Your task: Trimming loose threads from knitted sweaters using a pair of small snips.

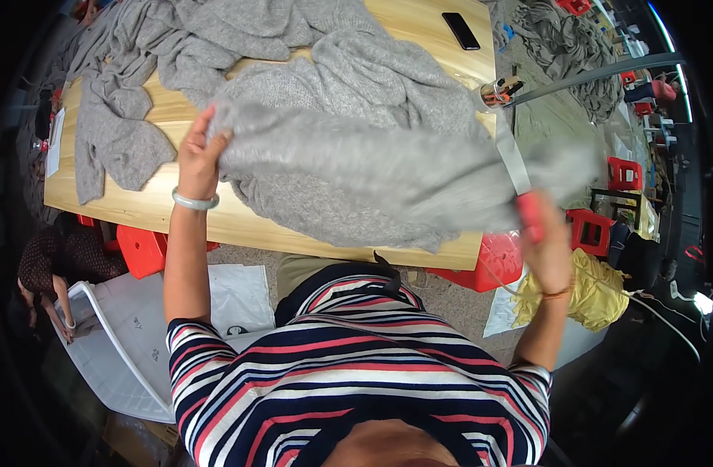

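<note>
A grey knit garment (333, 156) is stretched sideways above the table, blurred by motion. Its left end is pinched between the thumb and fingers of my left hand (203, 148), which wears a pale bangle. Closed around the red handle of a tool (530, 215) is my right hand (549, 253), smeared by motion. From that handle a long flat pale strip (512, 156) reaches away from me, across the garment's right part. Whether my right fingers also touch the cloth cannot be made out. Beneath lies more grey knitwear (302, 206) on the wooden table (138, 204).
A black phone (461, 31) lies at the far right of the table. By the right edge stands a holder with tools (498, 93), near a grey bar (598, 78). Red stools (142, 251) and a grey plastic bin (123, 342) are close by. Another person (52, 268) is at left.
</note>
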The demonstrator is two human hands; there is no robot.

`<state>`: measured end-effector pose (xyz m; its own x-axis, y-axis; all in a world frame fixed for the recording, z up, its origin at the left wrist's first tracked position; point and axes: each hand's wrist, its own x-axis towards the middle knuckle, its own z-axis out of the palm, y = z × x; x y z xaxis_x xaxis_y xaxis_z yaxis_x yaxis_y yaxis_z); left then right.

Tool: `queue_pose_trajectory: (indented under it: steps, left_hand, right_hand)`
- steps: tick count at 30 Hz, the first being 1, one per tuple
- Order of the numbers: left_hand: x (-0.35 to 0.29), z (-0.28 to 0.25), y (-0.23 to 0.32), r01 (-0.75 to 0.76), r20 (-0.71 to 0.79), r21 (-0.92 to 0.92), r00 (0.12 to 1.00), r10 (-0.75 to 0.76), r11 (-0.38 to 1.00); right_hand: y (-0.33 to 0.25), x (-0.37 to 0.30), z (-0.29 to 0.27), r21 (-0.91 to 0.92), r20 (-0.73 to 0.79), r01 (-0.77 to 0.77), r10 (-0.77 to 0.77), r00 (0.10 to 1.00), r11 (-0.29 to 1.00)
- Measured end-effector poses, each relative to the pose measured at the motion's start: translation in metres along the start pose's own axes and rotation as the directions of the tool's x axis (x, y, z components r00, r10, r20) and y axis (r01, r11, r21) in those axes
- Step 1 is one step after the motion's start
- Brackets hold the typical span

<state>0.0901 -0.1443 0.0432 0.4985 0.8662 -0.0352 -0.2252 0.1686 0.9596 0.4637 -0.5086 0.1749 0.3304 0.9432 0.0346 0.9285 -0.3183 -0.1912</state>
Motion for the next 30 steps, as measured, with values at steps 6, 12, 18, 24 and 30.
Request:
queue_pose_trajectory:
  steps: [6, 12, 18, 24, 30]
  left_hand:
    - [-0.045, -0.036, -0.067, 0.496, 0.08, 0.114, 0.859, -0.505, 0.861]
    - [-0.057, -0.011, -0.08, 0.511, 0.134, 0.053, 0.848, -0.513, 0.858]
    - [-0.082, -0.022, -0.123, 0.456, 0.038, 0.18, 0.882, -0.47, 0.871]
    - [-0.089, -0.039, -0.132, 0.56, -0.023, -0.181, 0.819, -0.573, 0.808]
    - [-0.096, -0.014, -0.103, 0.494, 0.093, -0.031, 0.867, -0.489, 0.869]
  right_hand:
    - [-0.041, -0.023, 0.087, 0.348, 0.491, -0.181, -0.015, 0.871, 0.92]
    - [-0.08, 0.02, 0.079, 0.48, 0.423, -0.048, -0.183, 0.887, 0.876]
    - [-0.119, 0.03, 0.106, 0.43, 0.485, 0.103, -0.325, 0.812, 0.897]
    - [-0.142, 0.035, 0.115, 0.369, 0.642, 0.19, -0.397, 0.655, 0.91]
    - [-0.129, 0.03, 0.122, 0.413, 0.449, 0.186, -0.376, 0.811, 0.892]
